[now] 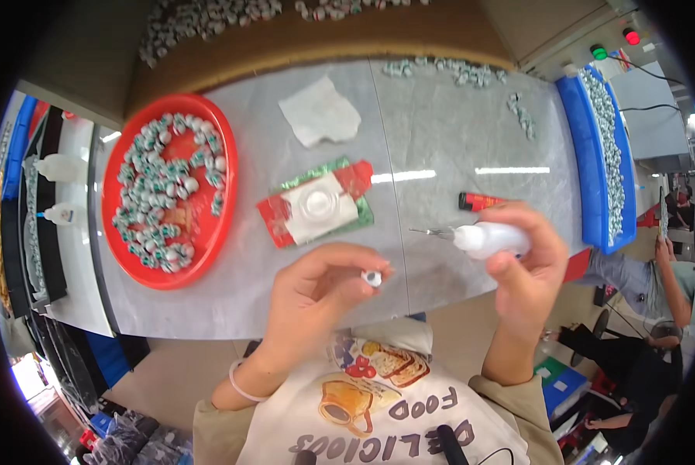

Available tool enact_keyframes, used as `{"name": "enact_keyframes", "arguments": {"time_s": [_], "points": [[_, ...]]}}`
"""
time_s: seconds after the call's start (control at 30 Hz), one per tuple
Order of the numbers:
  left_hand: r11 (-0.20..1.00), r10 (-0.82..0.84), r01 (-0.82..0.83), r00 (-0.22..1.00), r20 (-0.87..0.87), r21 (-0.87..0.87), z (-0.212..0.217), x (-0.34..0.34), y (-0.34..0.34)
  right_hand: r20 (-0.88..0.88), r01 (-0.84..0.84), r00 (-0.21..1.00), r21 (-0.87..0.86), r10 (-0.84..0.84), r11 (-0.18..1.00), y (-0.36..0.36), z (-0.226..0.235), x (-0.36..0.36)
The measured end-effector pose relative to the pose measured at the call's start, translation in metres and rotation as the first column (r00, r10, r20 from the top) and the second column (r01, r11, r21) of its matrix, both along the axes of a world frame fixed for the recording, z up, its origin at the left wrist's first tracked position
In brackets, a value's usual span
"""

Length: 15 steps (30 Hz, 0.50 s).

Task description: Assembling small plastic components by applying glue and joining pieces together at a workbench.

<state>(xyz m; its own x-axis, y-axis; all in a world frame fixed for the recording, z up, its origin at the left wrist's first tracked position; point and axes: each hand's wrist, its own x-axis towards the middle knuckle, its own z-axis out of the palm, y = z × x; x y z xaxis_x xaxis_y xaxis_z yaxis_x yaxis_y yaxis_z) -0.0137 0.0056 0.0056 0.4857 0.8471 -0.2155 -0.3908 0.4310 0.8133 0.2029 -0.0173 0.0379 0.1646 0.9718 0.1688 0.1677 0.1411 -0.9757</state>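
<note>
My left hand pinches a small white round part between thumb and fingertips, just over the near edge of the grey table. My right hand grips a white squeeze bottle whose thin metal needle tip points left toward the small part, a short gap away. Both hands hover close together above the table's front edge.
A red round tray with several small white-and-green parts lies at the left. A white pad on red and green wrappers sits mid-table, a crumpled tissue behind it. A red tube, a blue tray of parts and another person are at right.
</note>
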Motion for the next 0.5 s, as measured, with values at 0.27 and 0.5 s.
{"name": "enact_keyframes", "arguments": {"time_s": [0.27,0.5], "points": [[0.983,0.067,-0.067,0.998,0.007,0.170,-0.009,0.005,-0.001,-0.150,-0.021,0.988,0.106,0.037,0.994,0.002,0.011,-0.006],[0.952,0.039,-0.044,0.999,0.022,0.302,-0.015,0.005,-0.002,0.230,-0.152,0.966,0.119,0.122,0.981,0.002,0.014,-0.006]]}}
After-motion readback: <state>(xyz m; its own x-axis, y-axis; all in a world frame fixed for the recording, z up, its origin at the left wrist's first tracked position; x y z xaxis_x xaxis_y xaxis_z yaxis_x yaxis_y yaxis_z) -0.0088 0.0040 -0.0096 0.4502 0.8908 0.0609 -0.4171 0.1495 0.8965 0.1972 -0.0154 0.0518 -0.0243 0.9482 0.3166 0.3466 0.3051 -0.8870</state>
